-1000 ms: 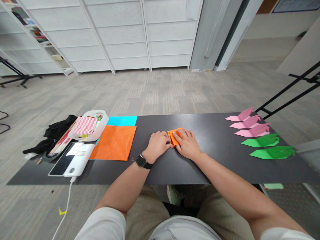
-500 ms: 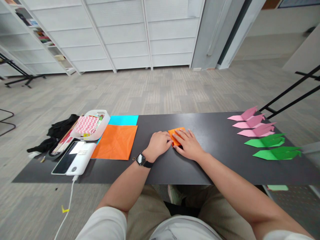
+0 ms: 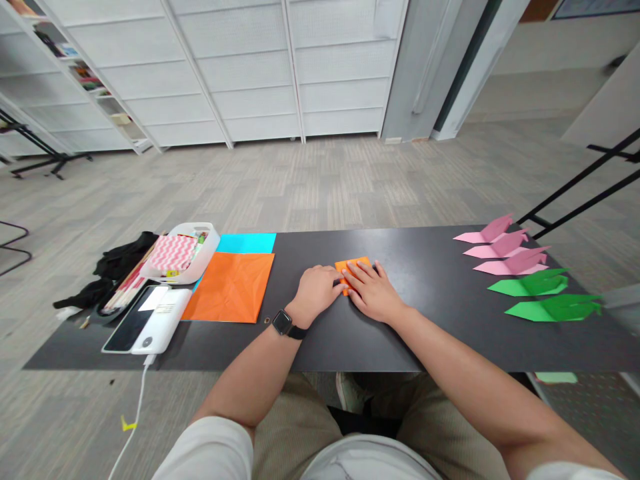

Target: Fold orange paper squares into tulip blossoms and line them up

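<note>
A small folded orange paper [image 3: 350,266] lies on the dark table [image 3: 430,333] in front of me. My left hand [image 3: 314,292], with a dark watch on its wrist, rests curled against the paper's left edge. Flat on the paper lies my right hand [image 3: 373,291], fingers spread over its right part, hiding most of it. Both hands press the paper down onto the table.
Flat orange [image 3: 230,288] and blue [image 3: 247,243] sheets lie to the left, beside a white tray [image 3: 180,253] of patterned paper, a white device [image 3: 145,320] with a cable and black cloth [image 3: 120,257]. Folded pink [image 3: 500,247] and green [image 3: 545,297] paper pieces line the right end.
My right hand has slid a little left over the folded orange paper, covering more of it. My left hand stays in place beside it.
</note>
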Available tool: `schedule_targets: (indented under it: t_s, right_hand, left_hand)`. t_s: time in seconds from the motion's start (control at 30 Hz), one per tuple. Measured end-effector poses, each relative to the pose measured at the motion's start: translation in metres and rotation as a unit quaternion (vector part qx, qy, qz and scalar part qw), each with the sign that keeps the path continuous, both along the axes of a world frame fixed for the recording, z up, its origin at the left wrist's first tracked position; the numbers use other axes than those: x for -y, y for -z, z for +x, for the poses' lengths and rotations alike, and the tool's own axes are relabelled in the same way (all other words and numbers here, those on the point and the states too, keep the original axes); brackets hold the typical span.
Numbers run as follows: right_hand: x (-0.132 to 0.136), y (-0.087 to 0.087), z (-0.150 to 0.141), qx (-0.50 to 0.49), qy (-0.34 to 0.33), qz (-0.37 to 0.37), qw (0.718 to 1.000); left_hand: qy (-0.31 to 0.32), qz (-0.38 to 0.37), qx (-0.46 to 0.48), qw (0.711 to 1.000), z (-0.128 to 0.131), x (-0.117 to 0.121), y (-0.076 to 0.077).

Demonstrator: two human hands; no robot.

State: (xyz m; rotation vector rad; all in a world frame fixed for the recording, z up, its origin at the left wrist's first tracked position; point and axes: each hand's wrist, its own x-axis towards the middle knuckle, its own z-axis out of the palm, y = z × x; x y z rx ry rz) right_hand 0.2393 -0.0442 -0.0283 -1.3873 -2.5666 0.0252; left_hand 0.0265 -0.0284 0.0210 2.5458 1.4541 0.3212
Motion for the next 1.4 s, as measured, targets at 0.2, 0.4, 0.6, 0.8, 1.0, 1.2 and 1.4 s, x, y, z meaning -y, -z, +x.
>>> schedule_targets:
  t_s: [0.2,0.4,0.6,0.8,1.0,1.2,1.4]
  right_hand:
    - [0.000,-0.003,0.001,-0.028,0.001,-0.012,1.000]
    - [-0.015,-0.006,0.036,-0.100,0.060,0.028,0.993]
    - [-0.027,0.005,0.055,-0.099,0.062,0.017,0.993]
    - [-0.026,0.008,0.041,-0.114,0.035,0.014,0.993]
    - [-0.029,0.007,0.046,-0.131,0.065,0.011,0.989]
    - [-0.040,0.008,0.045,-0.135,0.102,0.008,0.986]
    - [-0.045,0.011,0.042,-0.123,0.131,0.010,0.984]
  left_hand:
    - [-0.001,-0.002,-0.013,1.000,0.001,0.004,-0.002]
    - [0.006,0.010,-0.030,0.999,-0.002,0.002,0.003]
    - [0.014,0.016,0.004,1.000,-0.004,-0.003,0.001]
    - [0.113,0.020,0.080,0.990,0.016,-0.006,0.013]
    - [0.126,-0.015,0.060,0.990,0.021,-0.009,0.026]
    - [0.129,-0.020,0.062,0.990,0.020,-0.012,0.025]
    - [0.130,-0.014,0.064,0.989,0.020,-0.013,0.025]
